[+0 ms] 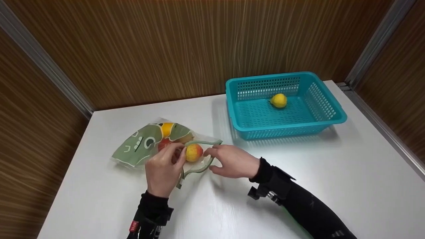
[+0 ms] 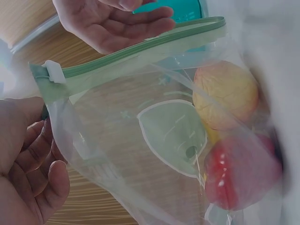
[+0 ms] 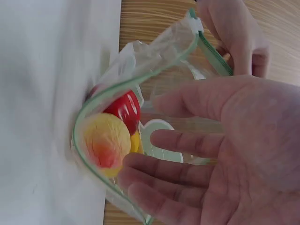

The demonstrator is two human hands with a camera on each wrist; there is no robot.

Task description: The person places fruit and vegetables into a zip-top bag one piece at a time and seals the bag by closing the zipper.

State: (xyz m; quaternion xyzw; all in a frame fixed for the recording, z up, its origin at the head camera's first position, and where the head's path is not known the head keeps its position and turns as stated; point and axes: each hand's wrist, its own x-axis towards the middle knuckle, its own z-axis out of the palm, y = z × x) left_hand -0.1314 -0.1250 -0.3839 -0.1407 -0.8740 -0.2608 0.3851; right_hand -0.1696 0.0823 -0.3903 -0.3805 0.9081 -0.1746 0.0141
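A clear zip bag (image 1: pixel 127 151) with green prints lies on the table, its green-edged mouth spread apart toward the right. My left hand (image 1: pixel 163 170) pinches the bag's rim near a white slider (image 2: pixel 55 71). At the mouth, my right hand (image 1: pixel 234 161) has its fingers extended and loosely spread, close beside a yellow-red peach (image 1: pixel 194 152) just inside the bag. Whether the fingertips touch the peach, I cannot tell. Deeper in the bag sit a shiny red fruit (image 3: pixel 125 111) and something yellow (image 1: pixel 166 129), partly covered by the prints.
A teal plastic basket (image 1: pixel 239 122) stands at the back right of the white table (image 1: pixel 206 212). One yellow lemon-like fruit (image 1: pixel 279 100) lies in it. A wood-grain panel (image 1: pixel 159 53) rises behind the table, with others at both sides.
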